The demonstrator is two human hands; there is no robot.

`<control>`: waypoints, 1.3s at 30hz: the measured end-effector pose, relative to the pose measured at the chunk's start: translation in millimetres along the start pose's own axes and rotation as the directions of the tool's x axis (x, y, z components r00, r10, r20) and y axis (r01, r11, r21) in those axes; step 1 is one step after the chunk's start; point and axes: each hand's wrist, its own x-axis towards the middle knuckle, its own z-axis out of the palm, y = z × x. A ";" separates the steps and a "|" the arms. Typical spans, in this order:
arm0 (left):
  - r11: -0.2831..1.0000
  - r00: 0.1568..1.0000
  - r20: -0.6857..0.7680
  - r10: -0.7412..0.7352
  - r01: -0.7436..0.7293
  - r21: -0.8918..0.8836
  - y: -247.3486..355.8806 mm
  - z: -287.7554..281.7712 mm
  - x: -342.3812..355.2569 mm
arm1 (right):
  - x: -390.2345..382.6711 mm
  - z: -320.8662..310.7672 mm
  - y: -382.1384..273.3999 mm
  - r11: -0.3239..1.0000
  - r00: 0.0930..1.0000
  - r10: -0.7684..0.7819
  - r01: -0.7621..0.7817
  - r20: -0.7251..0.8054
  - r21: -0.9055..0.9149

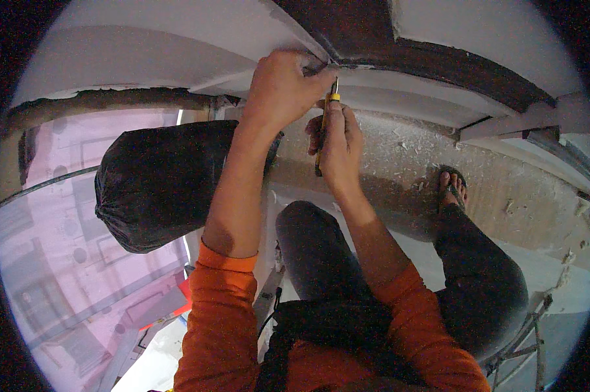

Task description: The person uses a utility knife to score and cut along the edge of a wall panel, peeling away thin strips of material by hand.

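My right hand [342, 147] grips a slim black-and-yellow utility knife [324, 134]. Its narrow metal tip points up, just below a corner where pale wall panels [210, 55] meet a dark brown strip [366, 39]. Left of the knife, my left hand [285, 88] reaches up to the same corner, its fingers curled against the panel edge. The thumb lies close to the knife's tip. Whatever those fingers may pinch is hidden.
A stuffed black bag [164, 183] stands left of my left forearm. My sandalled foot [451, 186] rests on a tan board [399, 170] strewn with pale scraps. Metal legs [530, 340] show at lower right, and a pinkish patterned surface [66, 248] fills the left.
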 end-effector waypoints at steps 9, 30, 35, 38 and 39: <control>0.999 1.000 0.018 0.017 -0.017 0.037 -0.6 -0.7 0.8 | 5.4 2.0 -0.8 0.998 0.998 0.063 -0.063 -0.030 -0.010; 0.992 0.991 -0.060 0.123 -0.121 0.024 -8.3 11.2 0.5 | 9.9 1.7 4.2 0.998 0.998 0.040 -0.042 -0.040 -0.047; 0.993 0.994 -0.032 0.104 -0.102 0.061 -5.3 16.0 1.9 | 11.5 3.8 15.6 0.999 0.997 0.020 -0.023 -0.078 -0.045; 0.994 0.996 -0.028 0.084 -0.082 0.074 -4.4 12.2 -0.1 | 10.1 10.5 19.8 1.000 0.997 -0.010 0.008 -0.071 -0.023; 0.994 0.996 -0.031 0.084 -0.081 0.074 -4.3 12.7 0.1 | 10.9 10.4 22.3 0.999 0.997 -0.030 0.029 -0.070 -0.018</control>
